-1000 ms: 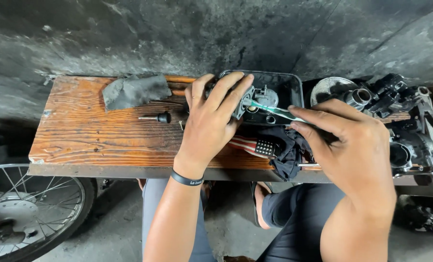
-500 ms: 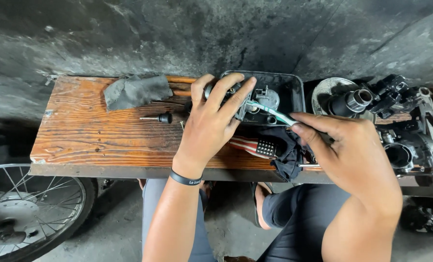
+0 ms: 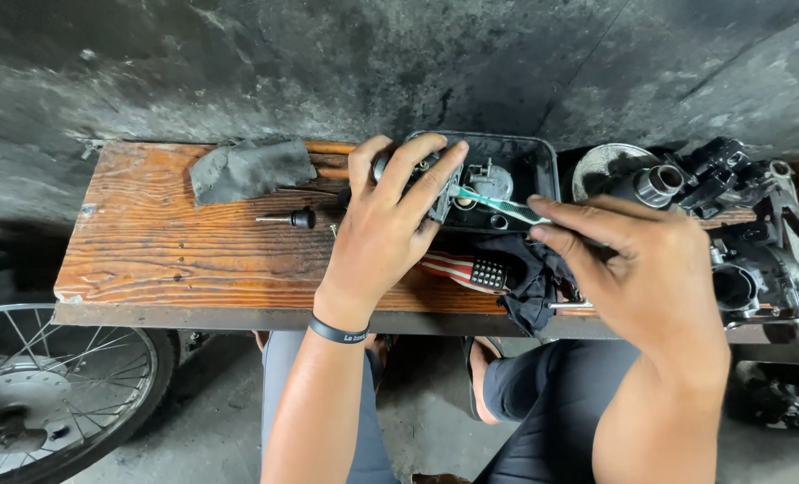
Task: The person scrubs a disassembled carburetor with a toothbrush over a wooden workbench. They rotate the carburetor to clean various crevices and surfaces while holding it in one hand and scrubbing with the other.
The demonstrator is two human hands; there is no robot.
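Observation:
My left hand (image 3: 390, 220) grips a small grey metal engine part (image 3: 435, 193) over the near left corner of a black plastic tray (image 3: 543, 157). My right hand (image 3: 646, 273) holds a green-and-white toothbrush (image 3: 498, 204) whose head touches that part. Another metal part (image 3: 491, 179) lies inside the tray. Both hands work above a worn wooden bench (image 3: 176, 255). A black band is on my left wrist.
A grey rag (image 3: 243, 170) and a short black-handled tool (image 3: 294, 218) lie on the bench's left half. A black rag (image 3: 529, 273) and a striped brush (image 3: 467, 269) lie near the front edge. Engine parts (image 3: 749, 242) crowd the right. A spoked wheel (image 3: 50, 403) stands lower left.
My right hand has shifted slightly, moving the toothbrush across the part. My left hand stays in place on the part.

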